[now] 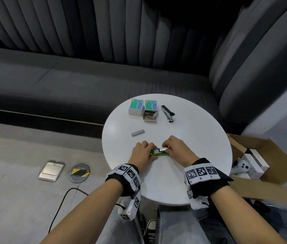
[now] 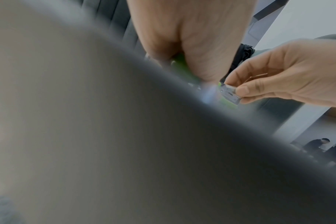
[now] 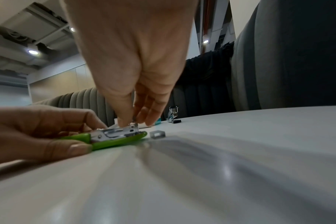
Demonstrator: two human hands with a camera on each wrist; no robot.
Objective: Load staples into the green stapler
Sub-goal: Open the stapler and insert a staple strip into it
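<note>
While both hands grip, green stapler [image 1: 158, 153] lies between—tabletop.

In the left wrist view a broad, blurred grey mass [image 2: 105, 136] filled most of the picture, too out of focus to identify, and it hid all but slivers of the small green plastic stapler [image 2: 182, 66]. In the head view the person's left hand [image 1: 142, 154] covered the stapler's rear half, and the right hand [image 1: 176, 149] covered its front tip, so whether any staples sat in the metal channel could not be told. The print on the two small teal cardboard staple boxes [image 1: 135, 106] was too small to read. The open brown cardboard carton [image 1: 269, 155] beside the table was cut off by the picture's right edge.
</note>
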